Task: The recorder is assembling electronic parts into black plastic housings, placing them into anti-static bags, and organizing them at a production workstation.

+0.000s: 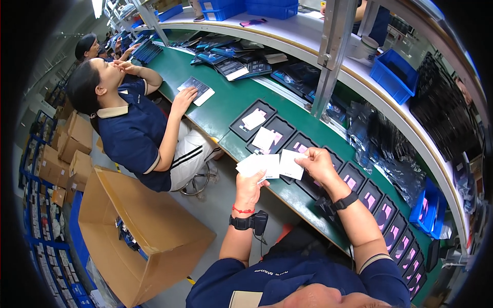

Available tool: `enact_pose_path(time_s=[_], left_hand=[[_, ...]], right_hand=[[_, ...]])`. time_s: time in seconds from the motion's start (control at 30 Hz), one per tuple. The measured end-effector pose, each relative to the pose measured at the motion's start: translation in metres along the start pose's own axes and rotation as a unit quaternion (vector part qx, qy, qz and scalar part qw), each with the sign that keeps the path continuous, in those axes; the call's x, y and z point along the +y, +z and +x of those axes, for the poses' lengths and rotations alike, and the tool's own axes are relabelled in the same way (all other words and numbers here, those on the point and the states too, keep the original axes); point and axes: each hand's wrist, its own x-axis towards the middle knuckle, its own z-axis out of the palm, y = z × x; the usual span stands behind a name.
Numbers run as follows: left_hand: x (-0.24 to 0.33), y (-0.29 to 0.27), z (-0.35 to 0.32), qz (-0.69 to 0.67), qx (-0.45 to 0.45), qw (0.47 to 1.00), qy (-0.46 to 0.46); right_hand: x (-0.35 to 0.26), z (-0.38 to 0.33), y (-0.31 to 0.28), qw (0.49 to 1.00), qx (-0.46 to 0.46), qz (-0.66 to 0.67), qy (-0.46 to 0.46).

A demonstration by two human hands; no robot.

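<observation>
My left hand [248,189] grips a fanned stack of white cards [251,165] above the near edge of the bench. My right hand [319,163] pinches one white card [290,163] by its edge, close beside the stack. Beneath and beyond my hands runs a row of shallow black trays [367,195], several with pink pieces inside. In the far-left tray [241,122] lies a white card [253,119]. The tray after it holds another white card [264,138], partly over a pink piece. My hands and the cards hide parts of the trays behind them.
A co-worker [128,123] sits at my left, one hand on a flat package [197,91]. Dark packages [231,59] pile along the green bench [215,110]. Blue bins [394,74] stand on the shelf; a metal post [331,61] rises behind the trays. A large open carton [174,251] stands left.
</observation>
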Motion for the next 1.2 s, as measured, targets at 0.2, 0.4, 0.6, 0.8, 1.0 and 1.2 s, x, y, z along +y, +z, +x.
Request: enact_pose_path(time_s=[0.2,0.4,0.6,0.8,1.0,1.2], left_hand=[[-0.007,0.013,-0.005,0.033,-0.071,0.995,-0.061],[0.009,0.005,-0.002,0.071,0.002,0.997,-0.024],[0.012,0.012,-0.005,0.092,-0.054,0.993,-0.043],[-0.009,0.035,-0.008,0.059,-0.071,0.993,-0.078],[-0.036,0.056,-0.009,0.025,-0.101,0.989,-0.101],[-0.051,0.091,-0.024,0.046,-0.125,0.984,-0.119]], right_hand=[[0.015,0.003,0.002,0.999,0.028,0.043,-0.014],[0.017,0.022,-0.002,0.995,0.081,0.031,0.055],[0.014,0.009,-0.002,0.973,0.098,-0.118,-0.173],[0.022,-0.023,-0.039,0.981,0.096,-0.149,-0.082],[0.023,-0.054,-0.055,0.938,0.179,-0.277,-0.103],[0.012,-0.077,-0.071,0.99,0.007,0.139,0.007]])
